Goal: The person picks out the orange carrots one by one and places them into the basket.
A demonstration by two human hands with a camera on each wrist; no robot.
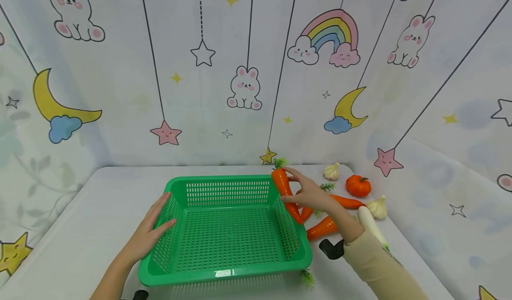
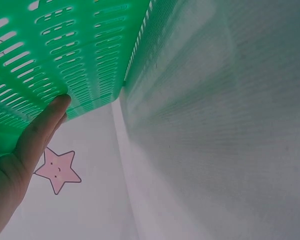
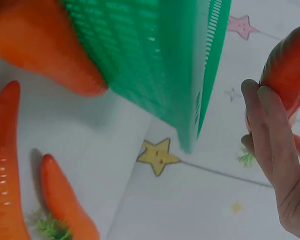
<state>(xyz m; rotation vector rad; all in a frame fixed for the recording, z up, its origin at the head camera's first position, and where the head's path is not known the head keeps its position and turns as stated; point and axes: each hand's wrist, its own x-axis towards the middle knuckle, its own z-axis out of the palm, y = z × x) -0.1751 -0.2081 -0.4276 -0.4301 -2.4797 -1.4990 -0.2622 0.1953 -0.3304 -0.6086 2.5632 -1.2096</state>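
Observation:
A green plastic basket point(image 1: 226, 274) with slotted walls and nothing inside stands on the white table. My left hand point(image 1: 146, 235) holds its left side, thumb over the rim and fingers along the outer wall. From the left wrist view, the left fingers point(image 2: 42, 127) lie straight against the slots; the thumb is hidden. My right hand point(image 1: 314, 195) grips an orange carrot point(image 1: 282, 185) with a green leafy top, at the basket's right rim. That carrot point(image 3: 289, 70) also shows in the right wrist view, between thumb and fingers, leaves downward in that picture.
Right of the basket lie more carrots point(image 1: 323, 229), partly under my right arm. Beyond them are an orange pumpkin point(image 1: 358, 186), two garlic bulbs point(image 1: 331, 171) and a long white vegetable point(image 1: 372, 224). A patterned cloth wall point(image 1: 204, 95) rises behind the table.

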